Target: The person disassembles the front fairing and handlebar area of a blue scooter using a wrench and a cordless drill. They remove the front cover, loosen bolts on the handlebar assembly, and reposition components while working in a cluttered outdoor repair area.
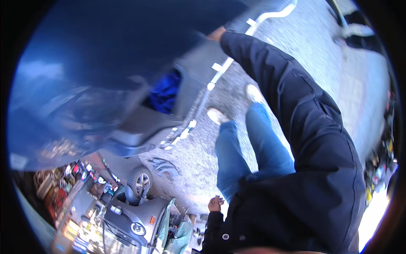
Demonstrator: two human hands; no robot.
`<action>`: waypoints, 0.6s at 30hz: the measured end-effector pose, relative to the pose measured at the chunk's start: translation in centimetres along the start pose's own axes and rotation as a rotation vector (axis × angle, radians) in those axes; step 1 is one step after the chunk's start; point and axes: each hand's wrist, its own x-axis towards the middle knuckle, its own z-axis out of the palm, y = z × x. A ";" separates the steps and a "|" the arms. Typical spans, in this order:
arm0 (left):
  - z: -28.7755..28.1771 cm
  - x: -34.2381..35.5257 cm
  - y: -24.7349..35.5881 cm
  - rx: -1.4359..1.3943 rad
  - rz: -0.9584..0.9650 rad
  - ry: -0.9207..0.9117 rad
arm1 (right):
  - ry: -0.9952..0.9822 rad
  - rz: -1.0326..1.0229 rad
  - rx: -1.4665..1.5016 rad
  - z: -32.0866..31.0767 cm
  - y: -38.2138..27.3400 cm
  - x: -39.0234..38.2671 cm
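Car hood: a large dark blue car hood (105, 55) fills the upper left, its long axis running from lower left to upper right, raised.
Right hand: right hand (216, 34) at the hood's edge, top centre; arm in a dark sleeve stretched fully up; finger state cannot be told.
Left hand: left hand (215, 204) hangs low beside the jeans, fingers loosely curled, grasping nothing.
Ground: grey gravel (304, 46) underfoot.

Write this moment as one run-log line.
right hand: at edge of blue car panel | left hand: hanging at side | footing: gravel ground
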 end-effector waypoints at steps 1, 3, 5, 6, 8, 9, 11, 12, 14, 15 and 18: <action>-0.5 1.2 1.5 0.033 0.003 0.000 | 0.164 -0.023 -0.019 0.5 3.5 2.1; 0.0 1.8 -0.6 -0.028 -0.015 0.066 | 0.150 -0.042 -0.012 1.0 -0.4 4.6; 0.6 2.4 -3.1 -0.105 -0.050 0.164 | 0.106 -0.053 -0.031 1.0 -3.8 6.5; 0.6 2.7 -4.5 -0.148 -0.088 0.221 | 0.092 -0.057 -0.042 1.2 -5.2 7.5; -0.3 4.5 -4.8 -0.084 -0.130 0.245 | 0.092 -0.031 -0.066 1.0 -5.1 9.4; 0.3 4.6 -5.2 -0.079 -0.149 0.273 | 0.086 -0.032 -0.084 0.9 -5.6 10.0; 1.3 3.2 -7.8 -0.057 -0.217 0.302 | 0.048 -0.057 -0.095 3.2 -7.1 10.6; 0.7 3.5 -7.6 -0.008 -0.213 0.290 | 0.058 -0.036 -0.100 2.5 -6.2 11.2; 1.5 2.2 -8.2 0.007 -0.282 0.233 | 0.057 -0.037 -0.111 2.2 -6.4 11.6; 2.3 1.1 -8.8 0.018 -0.291 0.236 | 0.060 -0.035 -0.125 1.6 -5.9 11.7; 3.1 -1.7 -9.8 0.106 -0.284 0.204 | 0.085 -0.041 -0.122 -0.7 -4.9 11.6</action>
